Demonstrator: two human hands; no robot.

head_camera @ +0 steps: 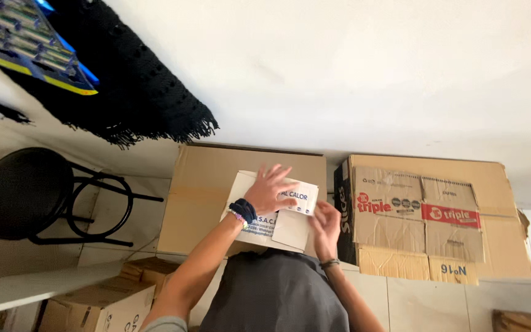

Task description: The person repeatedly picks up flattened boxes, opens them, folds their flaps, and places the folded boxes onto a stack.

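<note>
A white box with printed flaps (290, 229) rests against a large plain cardboard box (207, 184). My left hand (270, 187) lies flat on the white box's top flap with fingers spread; a dark scrunchie and a bead bracelet are on that wrist. My right hand (325, 226) presses the box's right side, fingers curled over its edge. A grey bundle of cloth (275, 295) lies below the white box, between my forearms.
A printed cardboard box (425, 215) stands to the right of the plain one. A black round stool (23, 192) is at the left. A black fringed cloth (130, 80) hangs above. Smaller cardboard boxes (102, 307) sit at lower left, by a white wall (370, 74).
</note>
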